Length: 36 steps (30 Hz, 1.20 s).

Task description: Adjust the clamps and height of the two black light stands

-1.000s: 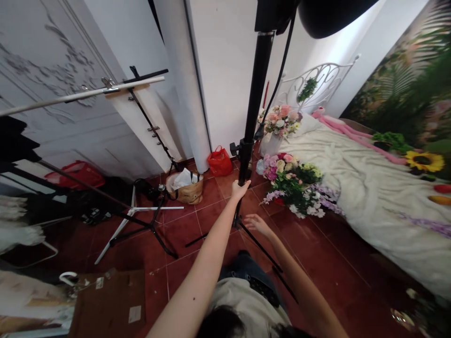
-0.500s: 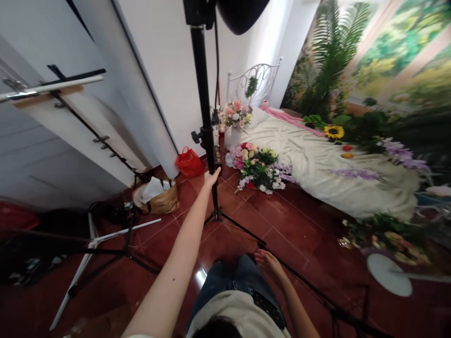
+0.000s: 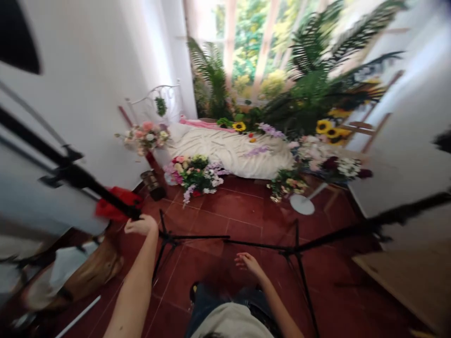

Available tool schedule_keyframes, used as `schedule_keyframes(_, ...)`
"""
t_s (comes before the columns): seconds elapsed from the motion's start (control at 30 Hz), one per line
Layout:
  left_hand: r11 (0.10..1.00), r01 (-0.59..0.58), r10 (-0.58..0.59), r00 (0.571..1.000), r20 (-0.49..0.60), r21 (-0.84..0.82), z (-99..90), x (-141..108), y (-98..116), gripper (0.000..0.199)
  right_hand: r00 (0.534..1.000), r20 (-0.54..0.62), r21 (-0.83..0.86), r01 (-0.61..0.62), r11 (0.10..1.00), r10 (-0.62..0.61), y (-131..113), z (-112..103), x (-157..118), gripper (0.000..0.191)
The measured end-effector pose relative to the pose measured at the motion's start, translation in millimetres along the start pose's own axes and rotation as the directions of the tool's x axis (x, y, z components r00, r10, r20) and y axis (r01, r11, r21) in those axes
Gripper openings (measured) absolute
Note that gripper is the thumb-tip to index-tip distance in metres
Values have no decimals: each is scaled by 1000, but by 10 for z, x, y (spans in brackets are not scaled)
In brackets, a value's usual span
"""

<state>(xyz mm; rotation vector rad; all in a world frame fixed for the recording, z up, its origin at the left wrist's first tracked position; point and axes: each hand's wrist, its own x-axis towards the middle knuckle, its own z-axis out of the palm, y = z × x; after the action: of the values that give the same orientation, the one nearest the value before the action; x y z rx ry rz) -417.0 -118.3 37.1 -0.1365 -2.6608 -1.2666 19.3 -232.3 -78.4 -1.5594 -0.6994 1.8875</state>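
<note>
Your view has swung right since the frame half a second ago: the stand (image 3: 105, 195) now slants across the left side, and a second stand (image 3: 352, 228) shows more fully at right. Your right hand (image 3: 248, 263) is empty, fingers loosely curled, between the two. Your left hand (image 3: 141, 225) is wrapped round the near stand's lower upright; blur hides how firmly. For good control, maintain that grip and use the right hand as a second support, since the black hood (image 3: 17, 37) at upper left, probably mounted on this upright, may make it top-heavy. Check the legs (image 3: 200, 237): one from each stand meets or overlaps ahead of you and could snag. Allow clearance from the flowers (image 3: 195, 173) and, beyond them, the bed (image 3: 207, 145).
</note>
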Motion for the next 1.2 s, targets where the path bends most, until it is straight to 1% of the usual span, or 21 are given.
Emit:
schedule_keyframes(0.07, 998, 50, -53, 994, 92, 35, 138, -681, -73, 37, 994, -108, 55, 18, 998, -12, -75, -485, -129, 23)
schedule_keyframes(0.13, 998, 43, -53, 968, 245, 45, 243, -1506, -93, 39, 968, -251, 154, 52, 987, -12, -162, -1069, -301, 25)
schedule_keyframes(0.2, 1000, -3, -3, 893, 449, 12, 287, -2419, -13, 39, 930, -367, 286, 97, 953, 16, -262, -1691, -505, 30)
schedule_keyframes(0.23, 998, -27, 51, 820, 570, -50, 284, -2888, 72, 36, 915, -402, 358, 118, 926, 39, -319, -1996, -611, 31)
schedule_keyframes(0.27, 991, -8, 101, 707, 700, -135, 267, -3357, 186, 31, 903, -425, 431, 141, 891, 62, -382, -2288, -717, 32)
schedule_keyframes(0.3, 973, 49, 161, 553, 817, -225, 234, -3818, 325, 26, 896, -438, 503, 174, 847, 76, -452, -2564, -819, 31)
schedule_keyframes(0.33, 944, 111, 251, 363, 897, -310, 187, -4268, 485, 21, 893, -444, 574, 221, 788, 73, -528, -2821, -916, 30)
schedule_keyframes(0.37, 912, 163, 347, 180, 921, -376, 125, -4701, 659, 17, 899, -436, 643, 272, 716, 50, -609, -3057, -1008, 29)
schedule_keyframes(0.4, 870, 207, 455, 12, 891, -447, 49, -5114, 843, 15, 911, -413, 707, 320, 631, 0, -696, -3272, -1094, 28)
schedule_keyframes(0.43, 831, 245, 538, -127, 833, -499, -43, -5503, 1029, 15, 924, -376, 764, 351, 541, -68, -786, -3465, -1174, 26)
schedule_keyframes(0.47, 793, 279, 603, -232, 763, -541, -147, -5865, 1213, 16, 933, -331, 815, 359, 454, -144, -880, -3634, -1245, 25)
schedule_keyframes(0.5, 752, 317, 658, -312, 686, -577, -263, -6198, 1389, 19, 936, -280, 858, 344, 380, -214, -978, -3781, -1307, 23)
schedule_keyframes(0.53, 710, 351, 703, -381, 600, -610, -386, -6501, 1553, 23, 934, -231, 893, 315, 322, -272, -1080, -3904, -1358, 21)
schedule_keyframes(0.57, 675, 376, 735, -421, 532, -635, -513, -6775, 1703, 28, 931, -188, 918, 280, 279, -314, -1185, -4005, -1397, 19)
schedule_keyframes(0.6, 641, 400, 760, -450, 469, -655, -638, -7019, 1836, 33, 926, -153, 937, 247, 247, -345, -1293, -4085, -1425, 17)
schedule_keyframes(0.67, 579, 435, 800, -466, 378, -689, -867, -7430, 2049, 45, 914, -98, 956, 196, 217, -395, -1511, -4197, -1452, 15)
schedule_keyframes(0.73, 537, 449, 823, -464, 327, -714, -1041, -7753, 2195, 54, 894, -61, 954, 184, 239, -443, -1716, -4268, -1456, 12)
schedule_keyframes(0.83, 529, 472, 826, -477, 300, -705, -1183, -8097, 2308, 51, 871, -16, 940, 180, 290, -490, -1950, -4359, -1450, 12)
schedule_keyframes(0.97, 580, 455, 804, -450, 388, -676, -1232, -8298, 2336, 42, 876, 42, 935, 135, 327, -481, -2085, -4473, -1448, 23)
schedule_keyframes(1.1, 641, 323, 754, -434, 494, -696, -1265, -8305, 2325, 37, 871, 5, 913, 196, 357, -491, -2129, -4511, -1472, 21)
schedule_keyframes(1.2, 671, 201, 726, -374, 578, -713, -1310, -8307, 2324, 37, 875, -35, 917, 220, 332, -482, -2180, -4498, -1522, 19)
